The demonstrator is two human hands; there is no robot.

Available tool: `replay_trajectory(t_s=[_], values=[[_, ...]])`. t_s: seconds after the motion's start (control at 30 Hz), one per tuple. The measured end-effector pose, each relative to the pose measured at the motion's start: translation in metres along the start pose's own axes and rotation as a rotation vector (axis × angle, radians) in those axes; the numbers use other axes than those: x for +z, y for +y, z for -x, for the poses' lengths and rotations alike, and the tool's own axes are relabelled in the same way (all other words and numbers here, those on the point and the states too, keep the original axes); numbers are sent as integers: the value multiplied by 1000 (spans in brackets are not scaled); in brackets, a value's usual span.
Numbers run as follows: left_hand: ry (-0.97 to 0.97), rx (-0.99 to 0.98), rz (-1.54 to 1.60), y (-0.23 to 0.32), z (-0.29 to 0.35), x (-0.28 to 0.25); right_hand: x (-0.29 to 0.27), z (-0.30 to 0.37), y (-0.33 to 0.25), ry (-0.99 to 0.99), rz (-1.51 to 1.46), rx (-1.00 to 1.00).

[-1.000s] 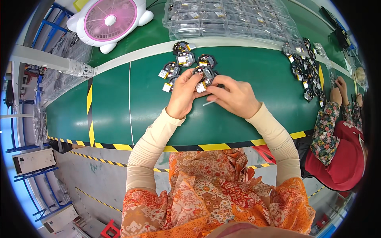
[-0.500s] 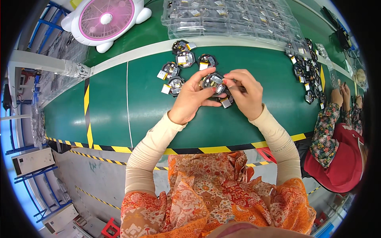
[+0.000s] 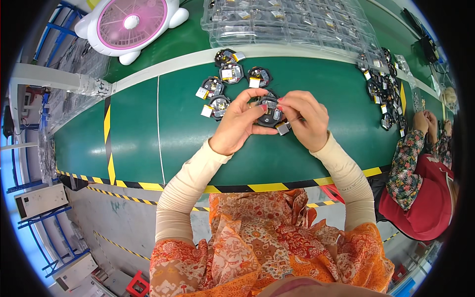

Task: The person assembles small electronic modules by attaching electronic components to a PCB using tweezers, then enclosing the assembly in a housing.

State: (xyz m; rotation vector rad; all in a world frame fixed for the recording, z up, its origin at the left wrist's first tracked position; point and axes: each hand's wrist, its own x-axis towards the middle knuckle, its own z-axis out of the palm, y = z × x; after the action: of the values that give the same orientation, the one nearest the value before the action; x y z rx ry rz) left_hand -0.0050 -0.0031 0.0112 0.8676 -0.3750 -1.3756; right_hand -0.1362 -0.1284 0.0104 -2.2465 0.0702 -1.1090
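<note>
My left hand (image 3: 236, 120) grips a round black electronic housing (image 3: 269, 117) by its left side, thumb across its face and fingers around the edge. A circuit board shows inside the housing. A silver battery pouch (image 3: 282, 128) sits at its lower right. My right hand (image 3: 307, 119) is closed in a pinch at the housing's upper right edge; what lies between thumb and forefinger is too small to make out. Close by on the green bench lie several similar housings (image 3: 231, 74) with battery pouches, up and left of my hands.
Clear plastic trays (image 3: 292, 24) full of parts stand at the back. A pink and white fan (image 3: 131, 22) is at the far left. More housings (image 3: 383, 94) are heaped at the right, near a co-worker's hands (image 3: 426, 122). Striped tape (image 3: 267, 187) marks the bench's front edge.
The housing in my left hand has tilted, its face now turned more toward me and slightly lower. My right fingers have shifted slightly at its edge.
</note>
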Motion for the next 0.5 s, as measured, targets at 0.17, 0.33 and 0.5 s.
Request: replay_trajectory(t_s=[0.17,0.33,0.5], values=[[39,131,-241,-3,1,14,1,0,2,41,-1,-1],[149,191,-316,-6,-2,12,1,-1,-3,14,-45,70],[96,82,-174,-4,-1,8,4,-3,-6,45,-123,371]])
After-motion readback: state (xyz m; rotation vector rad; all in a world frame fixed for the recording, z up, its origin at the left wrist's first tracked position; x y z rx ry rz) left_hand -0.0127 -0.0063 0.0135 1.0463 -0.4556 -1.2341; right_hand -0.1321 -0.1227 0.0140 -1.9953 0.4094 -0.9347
